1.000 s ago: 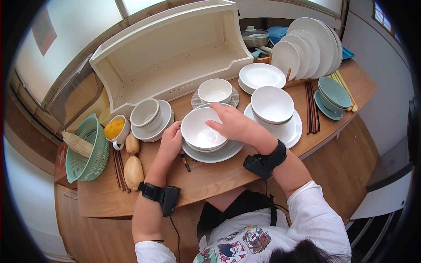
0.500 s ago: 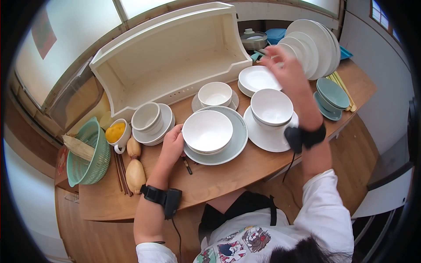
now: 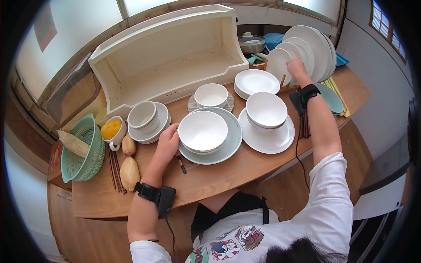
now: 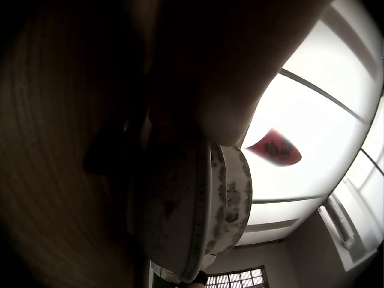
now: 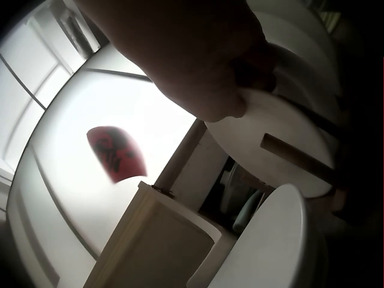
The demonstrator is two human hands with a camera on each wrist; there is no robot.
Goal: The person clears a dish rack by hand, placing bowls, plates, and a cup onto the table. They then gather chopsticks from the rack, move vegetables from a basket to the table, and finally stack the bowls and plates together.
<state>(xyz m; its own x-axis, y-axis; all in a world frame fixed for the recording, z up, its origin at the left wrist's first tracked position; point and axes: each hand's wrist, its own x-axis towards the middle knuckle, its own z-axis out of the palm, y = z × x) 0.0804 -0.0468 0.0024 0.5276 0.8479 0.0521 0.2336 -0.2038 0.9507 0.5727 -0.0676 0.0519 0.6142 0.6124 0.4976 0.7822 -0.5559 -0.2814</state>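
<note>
My left hand (image 3: 168, 142) grips the left rim of a pale grey-blue plate (image 3: 234, 139), its thumb close by the white bowl (image 3: 203, 130) stacked on it. In the left wrist view, the bowl (image 4: 236, 201) shows a dark floral pattern on its outside. At the back right, my right hand (image 3: 297, 68) pinches the top rim of a small white plate (image 3: 276, 65) standing upright in a wooden rack. The right wrist view shows thumb and fingers at that plate's edge (image 5: 270, 135), a rack peg (image 5: 294, 157) in front of it.
Larger plates (image 3: 316, 37) stand behind in the rack. Nearby are stacked white plates (image 3: 256, 80), a white bowl (image 3: 266, 108) on a plate, and a cream cabinet (image 3: 171, 61). Leftward sit small bowls (image 3: 143, 115), a mug (image 3: 115, 139), a gourd (image 3: 130, 173) and a green basket (image 3: 85, 162).
My right hand has left the white bowl and travelled right and back to the rack, where it now pinches a small plate. My left hand has stayed beside the bowl and plate.
</note>
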